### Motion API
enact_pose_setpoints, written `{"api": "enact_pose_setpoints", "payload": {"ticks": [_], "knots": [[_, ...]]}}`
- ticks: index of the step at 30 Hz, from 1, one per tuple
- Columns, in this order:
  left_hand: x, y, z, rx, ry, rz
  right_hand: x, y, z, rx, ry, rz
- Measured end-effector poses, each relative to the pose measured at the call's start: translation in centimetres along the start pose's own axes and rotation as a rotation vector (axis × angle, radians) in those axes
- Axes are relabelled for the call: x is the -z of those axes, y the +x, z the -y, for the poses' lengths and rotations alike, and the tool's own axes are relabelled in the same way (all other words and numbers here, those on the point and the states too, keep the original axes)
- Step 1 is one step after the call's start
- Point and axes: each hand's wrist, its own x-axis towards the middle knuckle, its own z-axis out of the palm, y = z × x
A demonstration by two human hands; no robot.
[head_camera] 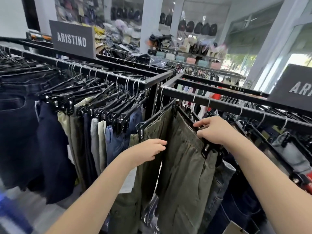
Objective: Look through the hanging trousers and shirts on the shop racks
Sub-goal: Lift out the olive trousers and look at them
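Two olive-green trousers (184,159) are hanging from black clip hangers (205,148) on the rack rail (219,101), spread apart between both grips.

Grey ARISTINO sign (73,41), black backpacks (197,27) on far wall, folded bags (185,59) on shelf
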Motion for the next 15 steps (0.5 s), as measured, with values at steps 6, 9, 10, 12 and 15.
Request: {"api": "enact_pose_setpoints", "payload": {"ticks": [6, 9, 10, 12, 15], "knots": [[0.0, -2.2, -1.8, -0.021, -0.007, 0.066, 0.5, 1.0, 1.7, -0.116, 0.386, -0.227], [0.1, -3.2, -1.3, -0.044, -0.029, 0.049, 0.6, 1.8, 3.2, -0.146, 0.302, -0.217], [0.2, -3.6, -0.9, -0.053, -0.020, 0.038, 0.1, 2.2, 3.4, -0.143, 0.230, -0.199], [0.1, -4.2, 0.6, -0.054, 0.041, 0.000, -1.2, 2.3, 3.9, -0.126, 0.040, -0.145], [-0.1, -4.7, 4.7, -0.020, 0.204, -0.087, -4.2, 0.9, 4.2, -0.065, -0.133, -0.099]]}}
